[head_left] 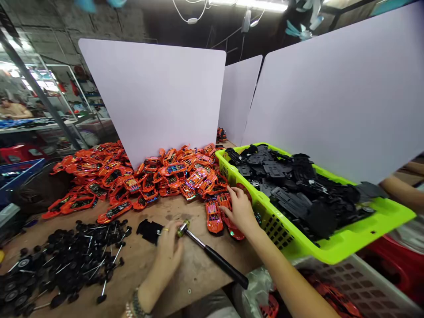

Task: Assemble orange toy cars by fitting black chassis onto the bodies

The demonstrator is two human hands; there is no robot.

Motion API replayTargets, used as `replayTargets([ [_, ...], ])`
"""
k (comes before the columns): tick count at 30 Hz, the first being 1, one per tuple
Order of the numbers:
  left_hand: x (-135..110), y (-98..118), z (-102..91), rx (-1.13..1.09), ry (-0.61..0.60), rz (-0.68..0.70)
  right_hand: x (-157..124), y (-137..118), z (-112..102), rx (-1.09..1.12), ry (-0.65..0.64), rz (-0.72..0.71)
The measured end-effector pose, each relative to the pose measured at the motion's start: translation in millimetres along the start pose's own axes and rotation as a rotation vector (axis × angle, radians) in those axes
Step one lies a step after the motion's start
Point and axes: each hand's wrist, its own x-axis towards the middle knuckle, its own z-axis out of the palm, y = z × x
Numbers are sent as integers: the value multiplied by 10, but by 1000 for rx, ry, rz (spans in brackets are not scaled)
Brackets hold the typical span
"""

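Observation:
My left hand [169, 248], ringed and with its fingers curled, is at the right end of a black plastic toy-car chassis [149, 230] on the table. Its fingertips overlap the chassis edge, and part of their grip is hidden. Right beside that hand lies a hammer [212, 254] with a brass-coloured head and black handle. My right hand [242, 211] reaches over an orange toy car [236, 229], thumb and fingers apart, touching its rear. Against this car stands another orange toy car [213, 216], parallel to it.
Orange car shells [172, 172] are heaped along the back. Black wheels on metal axles [76, 256] pile up at left. A lime-green basket [268, 201] of black chassis stands at right, above a white crate [361, 282]. Pale partitions [159, 97] rise behind. Another person's arm [402, 194] shows far right.

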Motion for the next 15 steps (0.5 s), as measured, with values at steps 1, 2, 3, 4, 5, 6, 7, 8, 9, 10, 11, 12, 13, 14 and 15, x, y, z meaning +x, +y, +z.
replayTargets([
  [1, 23, -160, -141, 82, 54, -63, -2, -4, 41, -74, 50, -4],
  [2, 43, -308, -268, 156, 111, -161, -15, -39, 85, -122, 102, -8],
  [3, 58, -438, -374, 185, 142, -220, -35, -105, 132, -139, 145, -16],
  [4, 71, -542, -453, 204, 165, -267, -57, -202, 187, -119, 172, -33],
  [5, 80, -618, -504, 209, 178, -306, -81, -328, 255, -70, 171, -64],
  [6, 86, -667, -530, 201, 184, -331, -106, -478, 338, 0, 134, -108],
  [7, 91, -692, -537, 186, 190, -351, -136, -647, 435, 75, 61, -164],
  [8, 95, -698, -531, 162, 198, -369, -171, -825, 543, 142, -50, -226],
  [9, 97, -690, -517, 131, 213, -384, -211, -1002, 656, 177, -179, -279],
  [10, 99, -675, -502, 92, 235, -397, -255, -1167, 769, 178, -311, -323],
  [11, 100, -657, -488, 46, 268, -407, -299, -1312, 875, 159, -428, -350],
  [12, 97, -638, -479, -6, 310, -415, -338, -1430, 969, 140, -520, -362],
  [13, 91, -620, -479, -66, 361, -423, -369, -1522, 1048, 144, -578, -363],
  [14, 79, -606, -489, -133, 418, -431, -391, -1590, 1111, 188, -601, -358],
  [15, 58, -596, -513, -206, 476, -440, -404, -1641, 1158, 274, -592, -350],
])
